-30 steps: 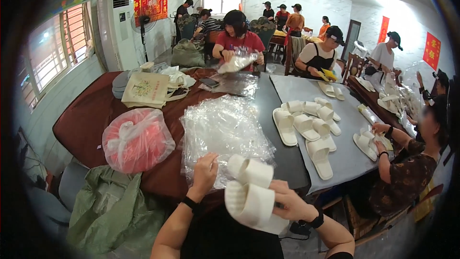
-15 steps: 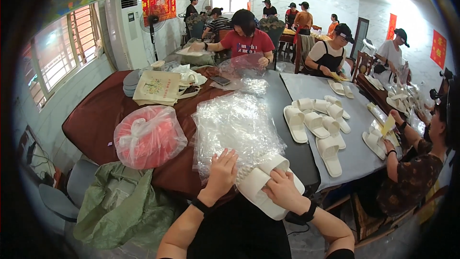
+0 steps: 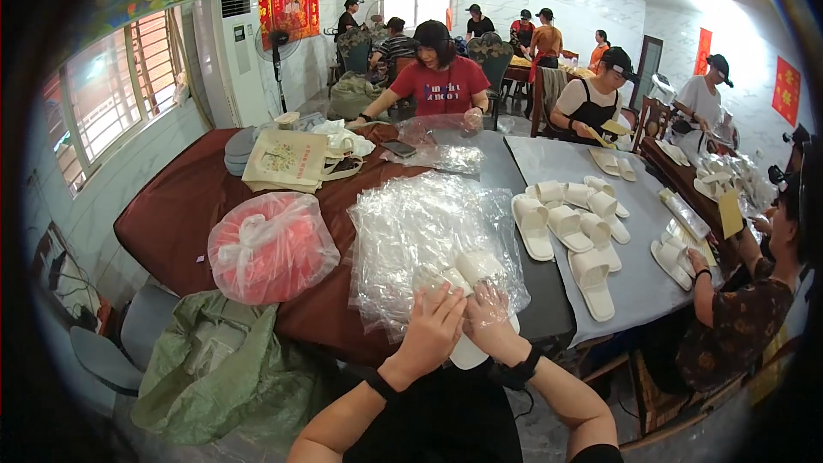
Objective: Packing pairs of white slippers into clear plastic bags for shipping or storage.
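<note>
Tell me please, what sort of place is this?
Probably a small packing workshop: white open-toed slippers, a pile of clear, flat plastic bags, and several dark-capped people working by hand.

The bag stack (image 3: 411, 214) lies on the worktop (image 3: 549, 296). At its near edge is a slipper pair (image 3: 480, 267); left, a bundle (image 3: 273, 247); behind-left, a tote (image 3: 283, 159); behind, a phone (image 3: 399, 148); right, more slippers (image 3: 567, 227); nearer and further left, a sack (image 3: 201, 381).

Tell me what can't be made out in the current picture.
Head view: middle of the cream-white open-toed slippers in hand, hidden by the left grip and right grip.
Head view: contents of the knotted translucent plastic bag, blurred to pinkish-red by its film.
Head view: head of the co-worker in the dark patterned shirt, partly lost at the dark rim.
</note>
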Available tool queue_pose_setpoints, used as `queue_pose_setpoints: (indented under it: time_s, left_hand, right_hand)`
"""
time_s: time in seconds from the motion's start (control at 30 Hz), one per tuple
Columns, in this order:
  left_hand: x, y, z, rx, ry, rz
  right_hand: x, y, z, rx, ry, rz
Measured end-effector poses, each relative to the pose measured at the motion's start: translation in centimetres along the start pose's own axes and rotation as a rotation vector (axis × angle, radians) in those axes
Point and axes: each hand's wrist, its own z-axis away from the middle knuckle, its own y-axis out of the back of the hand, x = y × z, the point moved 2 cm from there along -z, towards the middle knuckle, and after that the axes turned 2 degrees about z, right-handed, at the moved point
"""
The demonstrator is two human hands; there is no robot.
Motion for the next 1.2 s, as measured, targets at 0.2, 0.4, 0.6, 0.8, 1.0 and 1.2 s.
queue_pose_setpoints:
  time_s: [0.2, 0.4, 0.6, 0.8, 1.0, 1.2]
  left_hand:
    - [2.1, 0.3, 0.5, -0.015, -0.057, 0.061]
    - [3.0, 1.1, 0.4, -0.087, -0.07, 0.038]
    - [1.4, 0.7, 1.9, -0.184, 0.0, 0.064]
    - [-0.5, 1.6, 3.1, -0.077, 0.088, 0.403]
    - [-2.9, -0.2, 2.9, -0.248, 0.113, 0.233]
    - [-4.0, -3.1, 4.6, -0.513, 0.14, 0.041]
  right_hand:
    - [1.3, -2.4, -4.0, -0.074, -0.23, -0.019]
    - [7.4, -10.6, -4.6, -0.026, -0.404, -0.245]
    - [5.7, -12.8, -5.4, -0.08, -0.462, -0.146]
    - [0.6, -5.1, -5.0, -0.204, -0.455, 0.033]
    - [-0.6, 1.4, 3.4, -0.245, -0.332, 0.23]
    - [1.2, 4.2, 10.3, -0.368, -0.041, 0.361]
